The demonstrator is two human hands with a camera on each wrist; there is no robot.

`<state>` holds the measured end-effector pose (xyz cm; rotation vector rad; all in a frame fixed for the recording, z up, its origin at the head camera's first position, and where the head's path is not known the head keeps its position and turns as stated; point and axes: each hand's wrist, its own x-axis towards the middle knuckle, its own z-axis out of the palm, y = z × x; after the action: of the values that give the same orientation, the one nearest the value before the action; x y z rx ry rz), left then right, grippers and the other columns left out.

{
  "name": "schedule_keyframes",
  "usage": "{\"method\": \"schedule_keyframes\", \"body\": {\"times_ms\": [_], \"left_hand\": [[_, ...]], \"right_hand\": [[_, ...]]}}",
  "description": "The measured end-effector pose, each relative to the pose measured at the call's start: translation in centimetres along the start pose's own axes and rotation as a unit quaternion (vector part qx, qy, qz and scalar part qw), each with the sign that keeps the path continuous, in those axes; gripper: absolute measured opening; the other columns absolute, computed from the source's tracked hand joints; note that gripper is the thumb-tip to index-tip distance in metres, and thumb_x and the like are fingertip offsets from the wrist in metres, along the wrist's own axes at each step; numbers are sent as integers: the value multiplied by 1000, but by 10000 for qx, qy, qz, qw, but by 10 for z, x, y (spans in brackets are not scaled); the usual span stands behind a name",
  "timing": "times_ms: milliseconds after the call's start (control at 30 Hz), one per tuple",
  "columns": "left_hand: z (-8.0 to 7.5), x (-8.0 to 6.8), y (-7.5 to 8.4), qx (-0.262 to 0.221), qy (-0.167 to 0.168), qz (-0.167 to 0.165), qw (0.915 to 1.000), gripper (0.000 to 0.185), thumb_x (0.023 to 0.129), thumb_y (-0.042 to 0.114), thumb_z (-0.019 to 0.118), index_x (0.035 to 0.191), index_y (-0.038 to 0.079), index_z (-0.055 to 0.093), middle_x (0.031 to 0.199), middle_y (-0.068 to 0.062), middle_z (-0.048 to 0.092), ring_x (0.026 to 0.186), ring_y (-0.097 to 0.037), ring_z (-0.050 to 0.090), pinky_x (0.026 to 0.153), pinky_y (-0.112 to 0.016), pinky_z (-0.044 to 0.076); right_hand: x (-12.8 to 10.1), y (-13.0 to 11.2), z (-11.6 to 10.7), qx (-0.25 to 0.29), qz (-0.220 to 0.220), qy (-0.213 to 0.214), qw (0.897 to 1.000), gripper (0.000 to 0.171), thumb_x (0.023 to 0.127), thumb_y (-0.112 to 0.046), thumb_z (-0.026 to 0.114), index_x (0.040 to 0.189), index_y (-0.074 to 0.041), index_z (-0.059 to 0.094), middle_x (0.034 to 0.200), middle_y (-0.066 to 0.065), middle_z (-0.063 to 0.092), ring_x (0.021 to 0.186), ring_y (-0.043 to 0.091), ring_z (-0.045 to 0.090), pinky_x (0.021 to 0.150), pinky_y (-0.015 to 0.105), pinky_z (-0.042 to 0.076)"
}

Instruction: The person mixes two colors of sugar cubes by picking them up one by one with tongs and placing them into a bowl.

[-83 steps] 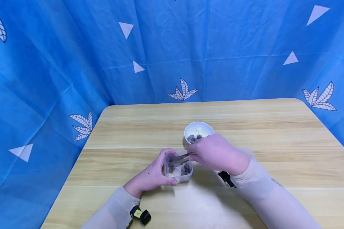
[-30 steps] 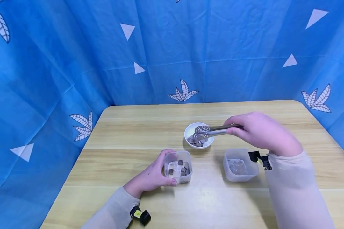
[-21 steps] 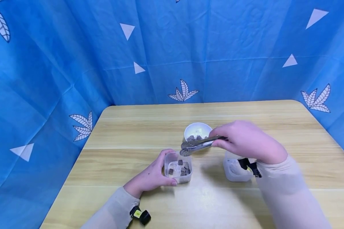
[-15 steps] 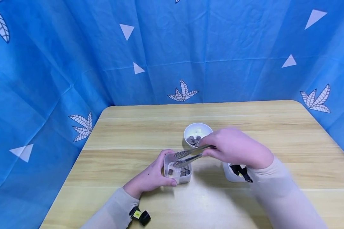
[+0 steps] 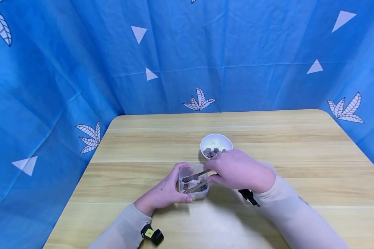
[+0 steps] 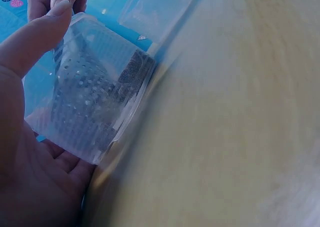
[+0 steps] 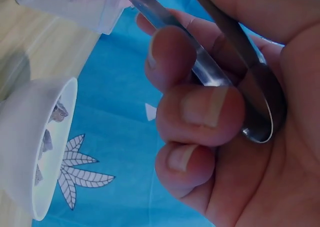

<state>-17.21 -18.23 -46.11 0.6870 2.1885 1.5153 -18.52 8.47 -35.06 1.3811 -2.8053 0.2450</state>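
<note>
My left hand (image 5: 174, 186) grips a small clear plastic box (image 5: 202, 194) from its left side, thumb on the near wall. The box holds several dark brown cubes (image 5: 202, 180). My right hand (image 5: 237, 169) holds metal tongs (image 5: 194, 177), whose perforated tips stand apart inside the box. In the left wrist view my thumb (image 6: 35, 37) and palm wrap the box (image 6: 95, 102), and the tong tips show through its wall. In the right wrist view my fingers (image 7: 200, 107) curl round the tong arms (image 7: 215, 72).
A white bowl (image 5: 216, 142) with dark and white cubes stands just behind the box, also seen as the bowl (image 7: 35, 147) in the right wrist view. The wooden table (image 5: 299, 155) has blue patterned cloth (image 5: 187, 55) hung on three sides. My right forearm covers the spot right of the box.
My right hand carried the tongs from the white bowl down and left into the clear box, where the tips now stand apart. My forearm now hides the second clear box. My left hand stayed put.
</note>
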Motion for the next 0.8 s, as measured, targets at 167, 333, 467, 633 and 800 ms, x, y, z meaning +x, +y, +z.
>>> {"method": "schedule_keyframes", "body": {"times_ms": [167, 333, 467, 633, 800], "left_hand": [[1, 3, 2, 126, 18, 7, 9999, 104, 73, 27, 91, 153, 20, 24, 150, -2, 45, 129, -20, 52, 112, -49, 35], [2, 5, 3, 137, 29, -1, 9999, 105, 73, 26, 91, 154, 18, 24, 151, 0, 44, 130, -19, 51, 113, -49, 35], [5, 7, 2, 78, 47, -14, 10000, 106, 72, 24, 92, 154, 17, 25, 152, 2, 43, 130, -18, 51, 114, -48, 33], [5, 5, -1, -68, 72, -68, 9999, 106, 73, 24, 91, 155, 19, 24, 149, 2, 45, 127, -19, 53, 113, -50, 34], [3, 2, -3, -356, 98, 9, 9993, 103, 74, 20, 90, 155, 16, 26, 145, -2, 50, 125, -22, 56, 111, -46, 38]], "right_hand": [[0, 1, 2, -95, 50, 30, 9999, 13, 89, -36, 76, 94, -25, 71, 74, -15, 64, 62, 5, 58, 56, 35, 51], [-1, 5, 4, -193, -50, 108, 9997, 13, 90, -37, 76, 87, -27, 67, 66, -18, 54, 56, 3, 49, 51, 31, 46], [-3, 9, 3, -121, -106, 143, 9998, 12, 90, -38, 75, 87, -29, 68, 68, -19, 56, 57, 2, 49, 52, 30, 45], [-4, 11, -1, 6, -151, 175, 9997, 10, 92, -38, 74, 89, -29, 69, 71, -20, 57, 59, 1, 51, 53, 30, 46], [-7, 11, -6, 151, -190, 287, 9993, 12, 94, -39, 71, 94, -27, 71, 75, -19, 59, 61, 1, 51, 55, 29, 46]]}}
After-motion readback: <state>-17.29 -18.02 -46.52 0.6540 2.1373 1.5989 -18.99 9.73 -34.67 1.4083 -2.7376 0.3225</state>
